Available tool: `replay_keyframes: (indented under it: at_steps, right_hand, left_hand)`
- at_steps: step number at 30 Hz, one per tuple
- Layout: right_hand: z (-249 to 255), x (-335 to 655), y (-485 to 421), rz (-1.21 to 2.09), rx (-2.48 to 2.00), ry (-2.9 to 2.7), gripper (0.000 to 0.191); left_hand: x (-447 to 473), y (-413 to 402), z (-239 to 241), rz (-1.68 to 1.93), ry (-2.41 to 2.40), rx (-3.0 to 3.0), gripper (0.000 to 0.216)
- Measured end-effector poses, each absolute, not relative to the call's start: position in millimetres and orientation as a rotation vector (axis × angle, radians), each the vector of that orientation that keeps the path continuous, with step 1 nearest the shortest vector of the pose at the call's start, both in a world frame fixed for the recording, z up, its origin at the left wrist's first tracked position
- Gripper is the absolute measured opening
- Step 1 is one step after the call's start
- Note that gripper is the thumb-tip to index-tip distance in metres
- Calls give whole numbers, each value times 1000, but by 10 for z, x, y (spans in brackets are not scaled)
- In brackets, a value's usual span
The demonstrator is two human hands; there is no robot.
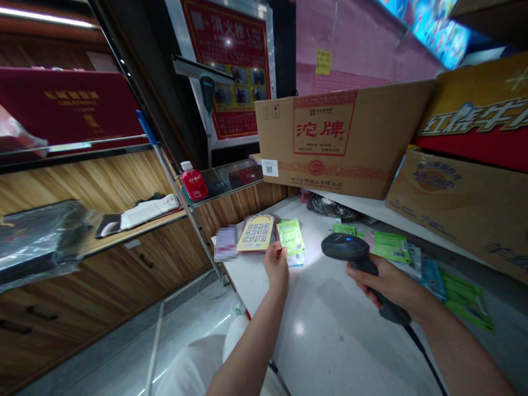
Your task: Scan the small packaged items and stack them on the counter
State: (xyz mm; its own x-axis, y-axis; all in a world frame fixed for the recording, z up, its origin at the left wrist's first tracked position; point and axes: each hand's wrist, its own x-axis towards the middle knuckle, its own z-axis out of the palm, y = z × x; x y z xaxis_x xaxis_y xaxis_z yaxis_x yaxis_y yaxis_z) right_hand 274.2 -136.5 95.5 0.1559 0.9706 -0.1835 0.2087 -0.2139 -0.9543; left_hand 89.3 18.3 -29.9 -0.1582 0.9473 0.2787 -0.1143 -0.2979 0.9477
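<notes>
I'm gripping the scanner (pixel 345 247) in my right hand (pixel 391 286) above the worktop (pixel 330 324), while my left hand (pixel 277 268) is pinching the green packet (pixel 291 236). Best, I'm judging, is aiming squarely and keeping it flat.

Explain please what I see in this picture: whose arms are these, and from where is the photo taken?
There is no machine here. A person wears a camera on the head, so the single picture looks down at that person's own arms. The right hand grips a black barcode scanner. The left hand touches the edge of a QR-code card, beside a green packet, on the white counter. More green packets lie to the right, and cardboard boxes stand behind.
</notes>
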Motion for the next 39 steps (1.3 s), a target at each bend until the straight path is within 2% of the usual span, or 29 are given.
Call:
replay_keyframes:
  at_steps: [10, 18, 25, 32, 36, 39]
  right_hand:
    - [986, 2734, -1365, 1164, -1603, -1189, 33]
    - [1027, 2798, -1353, 1065, -1587, -1020, 37]
    - [1081, 2819, -1376, 1086, -1568, -977, 42]
    - [1064, 2830, -1375, 1071, -1557, -970, 42]
    - [1068, 2844, -1370, 1059, -1530, -982, 41]
    - [1072, 2848, -1369, 1048, -1536, -981, 41]
  left_hand:
    - [907, 194, -293, 1572, 1050, 1251, 23]
    - [953, -10, -216, 1451, 1134, 1586, 7]
    - [1152, 320, -2, 1373, 1373, 1481, 22]
    - [1198, 810, 347, 1023, 1679, 1811, 23]
    - [1166, 763, 469, 931, 1736, 1921, 21]
    - [1204, 645, 517, 789, 1834, 2157, 28]
